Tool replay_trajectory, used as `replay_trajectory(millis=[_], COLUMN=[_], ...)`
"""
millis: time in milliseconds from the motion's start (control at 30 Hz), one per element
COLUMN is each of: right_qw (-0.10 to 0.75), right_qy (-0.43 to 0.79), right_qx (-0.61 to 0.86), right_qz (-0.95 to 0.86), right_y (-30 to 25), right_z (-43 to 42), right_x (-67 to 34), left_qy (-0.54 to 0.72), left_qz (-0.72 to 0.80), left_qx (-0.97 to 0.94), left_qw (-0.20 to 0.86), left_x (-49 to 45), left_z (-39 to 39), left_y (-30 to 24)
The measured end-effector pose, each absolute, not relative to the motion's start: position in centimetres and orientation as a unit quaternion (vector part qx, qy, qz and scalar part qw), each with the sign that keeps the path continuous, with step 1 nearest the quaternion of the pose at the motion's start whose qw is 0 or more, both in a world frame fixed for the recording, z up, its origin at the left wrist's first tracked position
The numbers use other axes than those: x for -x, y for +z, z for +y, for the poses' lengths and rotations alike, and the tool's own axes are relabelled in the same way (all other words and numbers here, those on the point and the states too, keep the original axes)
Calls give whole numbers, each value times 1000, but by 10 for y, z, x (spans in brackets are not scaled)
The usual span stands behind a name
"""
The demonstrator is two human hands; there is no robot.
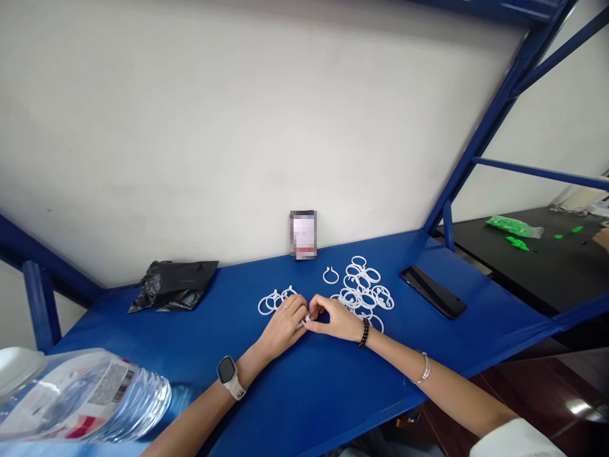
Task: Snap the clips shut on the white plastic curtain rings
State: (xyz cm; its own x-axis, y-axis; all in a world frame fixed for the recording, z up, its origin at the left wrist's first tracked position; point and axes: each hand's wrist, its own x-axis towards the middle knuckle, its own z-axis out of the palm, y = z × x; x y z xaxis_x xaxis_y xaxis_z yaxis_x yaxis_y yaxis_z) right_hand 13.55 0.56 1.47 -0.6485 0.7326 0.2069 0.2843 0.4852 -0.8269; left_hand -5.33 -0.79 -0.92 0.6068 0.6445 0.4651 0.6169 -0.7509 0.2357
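My left hand (281, 325) and my right hand (337, 319) meet over the blue tabletop, fingers closed. Between their fingertips they pinch a white plastic ring (303, 323), mostly hidden by the left hand. Just beyond my left hand lies a small group of white rings (267, 306), some with a little knob on the rim. A larger pile of similar rings (367, 298) spreads behind and right of my right hand. One open-ended ring (330, 275) lies apart, with a gap facing the wall.
A phone-like device with a blurred screen (304, 236) leans against the wall. A dark phone (432, 292) lies right of the rings. A black plastic bag (176, 285) and large water bottle (85, 397) are at left. Blue frame posts (499, 114) separate a black table (495, 254).
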Motion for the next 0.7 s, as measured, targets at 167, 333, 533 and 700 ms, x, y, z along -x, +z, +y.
replay_trajectory(millis=[167,333,533,700], right_qw=[274,300,344,389], right_qy=[336,394,435,472], right_qx=[348,327,345,370], right_qz=[-831,-805,-757,-699], right_y=[12,10,6,-1], right_z=[5,6,11,17], right_x=[-134,-133,-133,-135], left_qy=[273,271,302,312], left_qz=[346,368,393,398], left_qx=[-896,-887,-864,-852], left_qw=[50,58,83,133], left_x=[46,47,48,50], left_z=[-14,-14,-13,-14], left_y=[-7,-6,-5,-3])
